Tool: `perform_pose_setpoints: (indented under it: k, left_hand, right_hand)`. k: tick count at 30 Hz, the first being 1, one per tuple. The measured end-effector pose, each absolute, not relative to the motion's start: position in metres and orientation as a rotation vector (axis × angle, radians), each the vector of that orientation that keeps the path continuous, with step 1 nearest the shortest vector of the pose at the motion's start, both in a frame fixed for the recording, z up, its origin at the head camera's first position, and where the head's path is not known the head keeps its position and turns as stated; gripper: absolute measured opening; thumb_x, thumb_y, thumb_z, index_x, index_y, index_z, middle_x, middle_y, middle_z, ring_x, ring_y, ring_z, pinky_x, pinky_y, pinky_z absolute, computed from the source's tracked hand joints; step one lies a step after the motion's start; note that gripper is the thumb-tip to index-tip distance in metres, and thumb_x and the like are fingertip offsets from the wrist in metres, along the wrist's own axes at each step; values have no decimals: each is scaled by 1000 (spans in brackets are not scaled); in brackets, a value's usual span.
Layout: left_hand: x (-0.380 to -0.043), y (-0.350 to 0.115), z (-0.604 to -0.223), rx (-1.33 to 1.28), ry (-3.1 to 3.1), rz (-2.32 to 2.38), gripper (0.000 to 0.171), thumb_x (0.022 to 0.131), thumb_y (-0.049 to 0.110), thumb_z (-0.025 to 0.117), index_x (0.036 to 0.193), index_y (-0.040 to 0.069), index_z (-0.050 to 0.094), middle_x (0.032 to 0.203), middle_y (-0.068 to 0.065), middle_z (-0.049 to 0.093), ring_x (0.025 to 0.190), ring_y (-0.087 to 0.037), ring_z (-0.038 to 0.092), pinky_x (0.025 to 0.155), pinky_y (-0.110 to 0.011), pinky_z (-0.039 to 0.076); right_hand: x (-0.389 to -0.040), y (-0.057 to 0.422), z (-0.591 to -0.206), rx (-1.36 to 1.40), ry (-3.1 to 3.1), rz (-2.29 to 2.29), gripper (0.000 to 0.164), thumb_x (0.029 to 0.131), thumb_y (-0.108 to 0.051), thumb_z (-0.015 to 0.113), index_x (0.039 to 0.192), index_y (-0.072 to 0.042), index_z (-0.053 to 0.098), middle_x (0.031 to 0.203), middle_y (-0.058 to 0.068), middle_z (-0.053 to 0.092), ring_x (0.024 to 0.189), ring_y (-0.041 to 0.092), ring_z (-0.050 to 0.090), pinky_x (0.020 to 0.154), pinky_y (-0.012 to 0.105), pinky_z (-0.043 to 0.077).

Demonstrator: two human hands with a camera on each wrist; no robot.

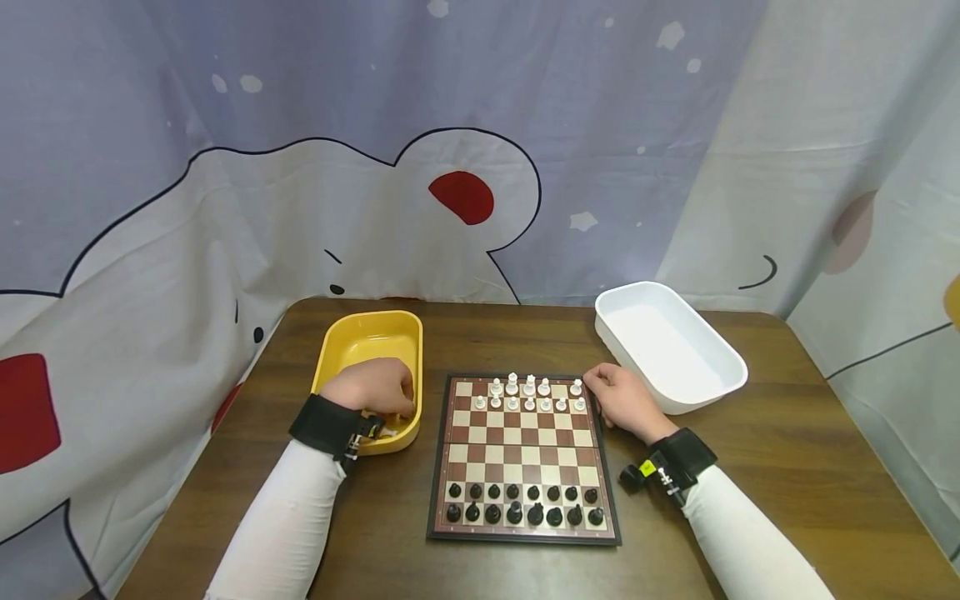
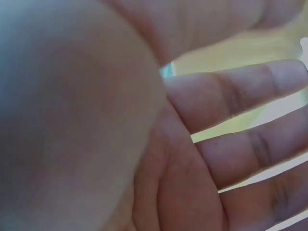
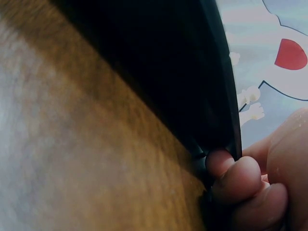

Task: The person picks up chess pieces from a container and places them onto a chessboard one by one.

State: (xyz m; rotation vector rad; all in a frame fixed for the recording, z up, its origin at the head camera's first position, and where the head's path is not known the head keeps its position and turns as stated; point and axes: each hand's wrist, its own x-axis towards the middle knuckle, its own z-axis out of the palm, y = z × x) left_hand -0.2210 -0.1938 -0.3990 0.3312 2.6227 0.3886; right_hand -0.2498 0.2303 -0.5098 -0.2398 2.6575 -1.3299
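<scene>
My left hand [image 1: 375, 386] reaches down inside the yellow bin [image 1: 324, 354]. In the left wrist view its fingers [image 2: 226, 96] are extended and slightly spread, and a small white thing [image 2: 304, 50] shows by the fingertips. My right hand [image 1: 622, 402] grips the right edge of the chessboard [image 1: 521, 457] near its far corner, its fingertips [image 3: 240, 178] curled against the dark side. White chess pieces [image 1: 512, 386] stand in two rows at the far side, with gaps in the back row. Black chess pieces [image 1: 513, 512] fill two rows at the near side.
A white bin [image 1: 667, 342] stands at the back right, just behind my right hand. The brown wooden table [image 1: 510, 333] ends at a patterned curtain [image 1: 375, 225]. A small whitish piece [image 1: 387, 432] lies in the yellow bin's near end.
</scene>
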Motion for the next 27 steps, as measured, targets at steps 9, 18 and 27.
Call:
perform_pose_setpoints:
  k: [9, 18, 27]
  left_hand:
    - [-218, -186, -400, 339, 2718, 314, 22, 77, 13, 92, 83, 13, 71, 75, 0, 64, 69, -21, 60, 63, -36, 45]
    - [-221, -186, -405, 344, 2721, 316, 20, 80, 5, 84, 89, 12, 68, 80, -3, 64, 74, -23, 60, 67, -37, 47]
    - [-226, -191, -400, 399, 2777, 345, 17, 86, 4, 79, 101, 8, 73, 86, -2, 67, 78, -23, 61, 74, -39, 51]
  right_hand:
    - [-250, 231, -510, -257, 2672, -1318, 36, 118, -28, 49, 123, 0, 70, 55, 3, 55, 43, 22, 57, 51, 36, 48]
    - [-250, 231, -510, -247, 2676, -1307, 36, 118, -28, 49, 124, 0, 70, 56, 3, 55, 44, 22, 57, 53, 37, 49]
    - [-250, 231, -511, -264, 2686, -1322, 35, 118, -28, 49, 123, 0, 70, 55, 3, 55, 43, 22, 57, 51, 36, 48]
